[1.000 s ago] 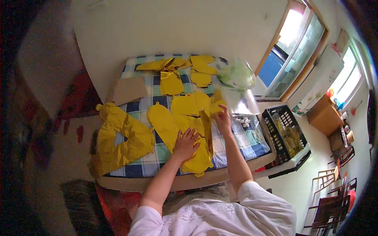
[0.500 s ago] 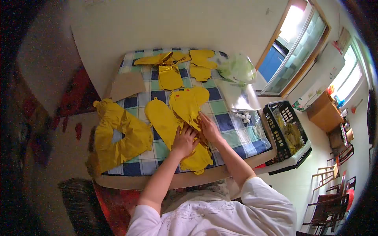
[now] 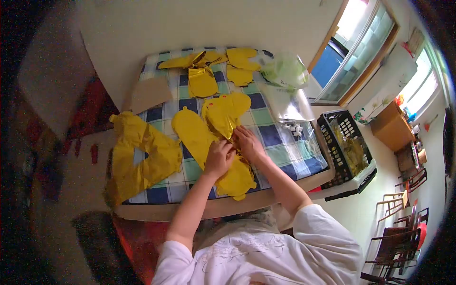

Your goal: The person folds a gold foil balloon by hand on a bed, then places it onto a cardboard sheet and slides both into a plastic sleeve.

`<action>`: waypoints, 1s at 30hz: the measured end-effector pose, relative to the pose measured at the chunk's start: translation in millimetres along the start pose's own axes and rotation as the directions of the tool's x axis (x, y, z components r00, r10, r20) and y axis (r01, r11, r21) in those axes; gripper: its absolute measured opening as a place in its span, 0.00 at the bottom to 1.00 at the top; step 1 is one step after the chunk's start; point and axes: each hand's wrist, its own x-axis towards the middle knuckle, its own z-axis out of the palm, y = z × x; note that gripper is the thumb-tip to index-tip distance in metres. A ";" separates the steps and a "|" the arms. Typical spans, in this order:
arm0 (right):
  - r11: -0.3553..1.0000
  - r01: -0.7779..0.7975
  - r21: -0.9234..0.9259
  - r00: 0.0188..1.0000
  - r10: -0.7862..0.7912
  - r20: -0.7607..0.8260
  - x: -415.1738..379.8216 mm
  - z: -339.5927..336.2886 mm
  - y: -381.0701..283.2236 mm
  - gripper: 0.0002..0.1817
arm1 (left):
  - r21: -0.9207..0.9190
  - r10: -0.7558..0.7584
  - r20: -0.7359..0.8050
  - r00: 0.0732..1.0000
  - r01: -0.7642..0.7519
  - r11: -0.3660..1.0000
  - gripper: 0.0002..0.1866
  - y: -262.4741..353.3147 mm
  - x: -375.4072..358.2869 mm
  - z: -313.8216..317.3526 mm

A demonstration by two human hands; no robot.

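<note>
A gold foil piece shaped like crossed lobes (image 3: 192, 135) lies on the checked cloth in front of me. My left hand (image 3: 220, 157) bends its fingers onto the middle of this foil, closed on it. Just to the right, my right hand (image 3: 248, 143) has its fingers together at the foil's creased edge, the tips pinching it. The fingertips of both hands nearly meet. A triangular gold foil piece with a hole (image 3: 142, 178) lies on the left, and more gold pieces (image 3: 203, 83) lie at the far side.
Brown cardboard (image 3: 151, 95) rests at the cloth's left edge. Clear plastic bags (image 3: 285, 73) and small white items (image 3: 295, 129) lie at the right. A black crate (image 3: 349, 147) with gold material stands beyond the right edge. Chairs (image 3: 392, 244) are farther right.
Both hands have drawn closer together over the foil's middle. My right hand's fingers have bent in, and the foil between the hands has creased upward. The whole view has shifted slightly.
</note>
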 end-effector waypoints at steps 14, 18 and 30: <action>0.999 0.027 -0.022 0.999 -0.028 -0.034 -3.3 9.4 7.4 0.25 | 0.099 0.015 -0.105 0.994 -0.005 0.995 0.06 -11.8 -6.9 -0.1; 0.999 0.025 -0.032 0.999 -0.026 -0.029 -1.2 9.2 8.5 0.26 | 0.078 -0.023 -0.203 0.979 0.040 0.996 0.06 4.3 3.4 -19.5; 0.980 0.045 0.193 0.999 -0.048 0.013 -8.7 7.4 23.4 0.22 | 0.291 0.054 0.119 0.991 -0.087 0.953 0.18 -8.1 -2.3 3.4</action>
